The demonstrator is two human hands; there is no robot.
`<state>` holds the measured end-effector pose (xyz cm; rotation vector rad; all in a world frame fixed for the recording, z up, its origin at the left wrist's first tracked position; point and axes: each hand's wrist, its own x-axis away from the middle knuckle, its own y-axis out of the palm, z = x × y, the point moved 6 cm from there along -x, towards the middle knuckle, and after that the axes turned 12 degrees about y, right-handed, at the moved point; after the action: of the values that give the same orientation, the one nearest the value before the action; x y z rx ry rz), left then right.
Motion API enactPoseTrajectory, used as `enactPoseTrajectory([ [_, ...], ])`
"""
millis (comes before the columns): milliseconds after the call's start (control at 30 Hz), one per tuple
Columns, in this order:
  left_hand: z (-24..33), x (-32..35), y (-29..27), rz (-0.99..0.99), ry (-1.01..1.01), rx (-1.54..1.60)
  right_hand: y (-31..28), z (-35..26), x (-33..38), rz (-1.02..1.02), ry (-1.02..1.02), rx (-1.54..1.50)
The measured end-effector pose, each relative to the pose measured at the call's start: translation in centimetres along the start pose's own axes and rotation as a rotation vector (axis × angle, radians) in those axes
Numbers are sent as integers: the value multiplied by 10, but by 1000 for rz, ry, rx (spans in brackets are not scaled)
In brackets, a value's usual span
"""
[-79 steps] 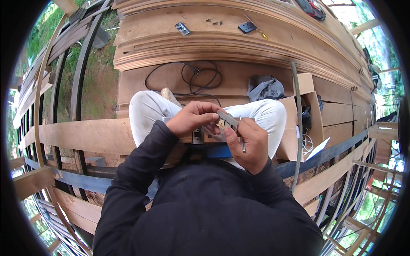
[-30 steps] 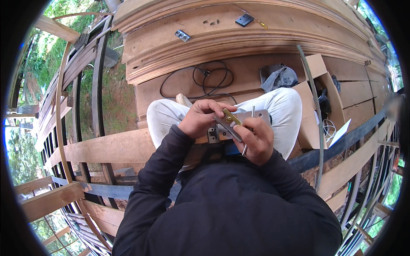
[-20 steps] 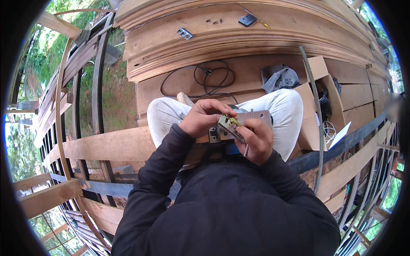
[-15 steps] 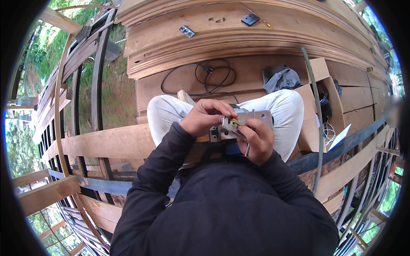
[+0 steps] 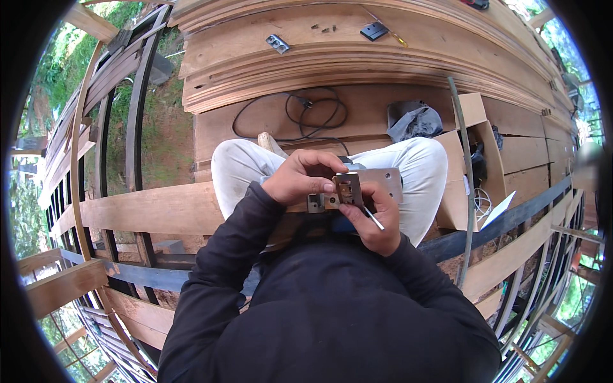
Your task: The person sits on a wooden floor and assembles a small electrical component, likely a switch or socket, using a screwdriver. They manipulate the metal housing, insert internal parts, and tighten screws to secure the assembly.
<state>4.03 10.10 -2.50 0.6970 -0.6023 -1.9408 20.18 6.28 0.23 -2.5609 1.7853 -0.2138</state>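
Note:
Both hands are together over my lap, on a small rectangular metal piece (image 5: pixel 348 189) with brass-coloured slots in its face. My left hand (image 5: pixel 300 179) pinches its left and upper edge between thumb and fingers. My right hand (image 5: pixel 377 223) steadies its right and lower side, with a thin silvery rod (image 5: pixel 375 219) sticking out from the fingers. Under the hands, between my knees, lies a tool with a flat, drilled metal plate (image 5: pixel 389 182); its body is mostly hidden by hands and sleeves.
A black cord (image 5: pixel 290 135) with a plug loops on the boards ahead. Beyond, stacked planks (image 5: pixel 255 70) bear a socket block (image 5: pixel 278 43), a black flat piece (image 5: pixel 373 30), a yellow-handled screwdriver (image 5: pixel 399 39) and several small bits. To the right stand a grey plastic bag (image 5: pixel 415 121) and an open cardboard box (image 5: pixel 452 159).
The small metal piece has been turned so its slotted face shows upright. The right hand has shifted slightly down and left, and the rod's end now points lower right. The view has shifted slightly.

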Motion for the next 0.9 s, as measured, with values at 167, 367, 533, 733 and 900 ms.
enactPoseTrajectory([
  [167,0,0,-2,-23,0,97,8,-12,6,-206,330,-375],
  [367,-5,-3,-10,124,-111,-166,9,-19,13,-234,411,-496],
  [533,-7,-5,-9,124,-145,-287,4,-38,15,-170,349,-359],
  [733,-8,-5,-10,124,-158,-274,1,-43,17,-178,349,-363],
  [900,-7,-5,-8,115,-132,-255,1,-42,18,-205,375,-425],
])
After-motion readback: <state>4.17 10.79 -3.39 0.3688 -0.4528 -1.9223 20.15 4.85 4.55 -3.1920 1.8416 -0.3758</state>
